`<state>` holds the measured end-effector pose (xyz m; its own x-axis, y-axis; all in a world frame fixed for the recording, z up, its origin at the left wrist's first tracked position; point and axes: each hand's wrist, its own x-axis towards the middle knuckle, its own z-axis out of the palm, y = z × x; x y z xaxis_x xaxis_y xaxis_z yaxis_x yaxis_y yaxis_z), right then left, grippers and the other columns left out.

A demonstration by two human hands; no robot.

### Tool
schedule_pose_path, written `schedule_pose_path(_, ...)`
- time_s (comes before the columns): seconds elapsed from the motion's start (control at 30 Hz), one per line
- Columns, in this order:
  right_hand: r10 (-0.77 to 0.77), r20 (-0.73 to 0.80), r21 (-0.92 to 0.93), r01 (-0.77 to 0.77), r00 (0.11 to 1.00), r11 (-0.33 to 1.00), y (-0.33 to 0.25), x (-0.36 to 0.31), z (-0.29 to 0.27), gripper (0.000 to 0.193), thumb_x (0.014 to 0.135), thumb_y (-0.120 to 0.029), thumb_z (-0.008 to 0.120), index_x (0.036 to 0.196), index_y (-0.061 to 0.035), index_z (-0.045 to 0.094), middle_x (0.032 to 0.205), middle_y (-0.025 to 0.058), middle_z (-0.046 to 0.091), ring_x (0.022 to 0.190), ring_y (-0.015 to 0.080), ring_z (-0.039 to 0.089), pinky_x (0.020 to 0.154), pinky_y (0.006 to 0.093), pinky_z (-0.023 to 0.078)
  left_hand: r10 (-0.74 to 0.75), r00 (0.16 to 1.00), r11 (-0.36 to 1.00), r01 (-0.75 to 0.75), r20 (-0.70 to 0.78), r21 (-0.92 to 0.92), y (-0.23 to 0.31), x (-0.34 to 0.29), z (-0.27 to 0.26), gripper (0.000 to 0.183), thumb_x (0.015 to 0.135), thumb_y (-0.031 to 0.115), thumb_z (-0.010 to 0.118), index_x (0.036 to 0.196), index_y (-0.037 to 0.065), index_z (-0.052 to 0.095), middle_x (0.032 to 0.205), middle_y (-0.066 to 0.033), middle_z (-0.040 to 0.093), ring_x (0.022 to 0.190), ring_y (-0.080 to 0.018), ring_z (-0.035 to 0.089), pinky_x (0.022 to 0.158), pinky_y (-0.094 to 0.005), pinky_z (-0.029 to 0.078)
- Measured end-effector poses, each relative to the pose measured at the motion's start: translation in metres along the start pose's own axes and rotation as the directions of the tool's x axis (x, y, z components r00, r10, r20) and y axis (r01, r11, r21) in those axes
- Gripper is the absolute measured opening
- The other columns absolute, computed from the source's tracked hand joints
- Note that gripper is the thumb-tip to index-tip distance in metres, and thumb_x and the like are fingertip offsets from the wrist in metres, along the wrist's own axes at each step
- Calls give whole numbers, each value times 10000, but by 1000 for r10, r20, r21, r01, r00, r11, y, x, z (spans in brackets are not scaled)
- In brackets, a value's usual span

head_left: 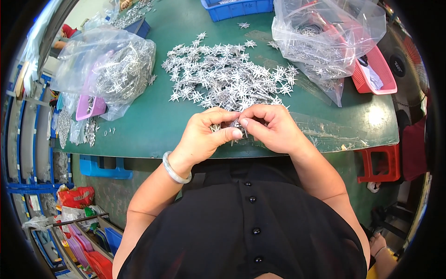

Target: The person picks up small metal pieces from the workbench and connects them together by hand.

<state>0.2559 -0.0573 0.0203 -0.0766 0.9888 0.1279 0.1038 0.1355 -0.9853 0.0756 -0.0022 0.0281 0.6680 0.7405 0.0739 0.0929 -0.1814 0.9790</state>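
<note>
A small silvery piece (pixel 235 124), mostly hidden, is at the frame's centre, pinched between the thumb and forefinger of both the left hand (pixel 202 132) and right hand (pixel 274 128); neither is clearly nearer, its long axis unreadable. Just above, a heap of silvery, spiky, star-shaped pieces (pixel 223 74) covers the green desk (pixel 144 132).

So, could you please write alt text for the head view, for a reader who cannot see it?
A person's left hand and right hand meet around a small silvery piece, partly hidden, at the near edge of a green table. Beyond them lies a heap of spiky silvery pieces, between a left clear bag and a right clear bag of similar pieces.
</note>
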Motion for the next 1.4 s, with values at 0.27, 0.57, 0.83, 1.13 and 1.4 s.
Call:
schedule_pose_path(0.27,29,9,10,-29,1000,1000,-1,1,0,123,811,-114,575,821,-4,627,603,17,543,554,50,456,495,226,380,-149,987,963,159,60,-216,-2,-1,-6,330,722,57,698,1038,3,621,940,-52,586,847,-124,550,735,-243,448)
schedule_pose_path(0.57,6,-13,-28,-6,1000,1000,3,2,-3,112,799,-112,582,819,-7,614,612,40,557,552,77,490,517,242,411,-226,974,942,217,-8,-255,13,23,-17,300,769,106,667,1051,17,617,852,-22,611,695,-58,519,575,-185,412)
schedule_pose_path(0.83,-72,-23,-117,69,997,991,3,2,-2,149,760,-138,638,852,-27,599,594,24,543,522,87,492,505,241,416,112,992,984,-118,56,133,105,140,24,309,808,256,635,935,-25,620,684,-10,541,558,-65,461,484,-202,366)
schedule_pose_path(1.13,15,-56,19,-14,998,1000,9,1,-10,229,803,28,562,1028,13,525,787,-9,546,656,20,509,564,176,428,90,990,911,-37,-111,411,126,217,53,413,782,398,602,891,0,629,772,-106,597,652,-180,529,538,-300,381)
schedule_pose_path(1.4,69,-124,333,-24,990,943,0,3,-15,256,804,11,557,1051,-2,488,733,-17,493,594,36,487,533,176,413,-108,990,954,78,91,288,74,114,-23,297,868,258,529,983,-4,608,789,-33,585,603,-67,494,486,-192,382)
